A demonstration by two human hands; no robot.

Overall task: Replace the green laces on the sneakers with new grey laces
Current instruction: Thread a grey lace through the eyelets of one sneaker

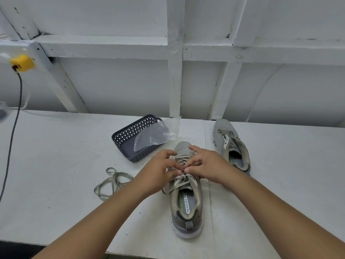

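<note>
Two hands, left (160, 169) and right (207, 165), each grip pinching lace (183, 159); two sneakers (186, 202).

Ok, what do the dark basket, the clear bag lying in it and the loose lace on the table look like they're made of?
Dark basket: looks like moulded plastic, matte, with a regular cut-out lattice in its walls.
Clear bag: thin plastic film, see-through, glossy and creased.
Loose lace: flat woven fabric, dull greyish-green, lying in limp loops; the fibre cannot be told.
</note>
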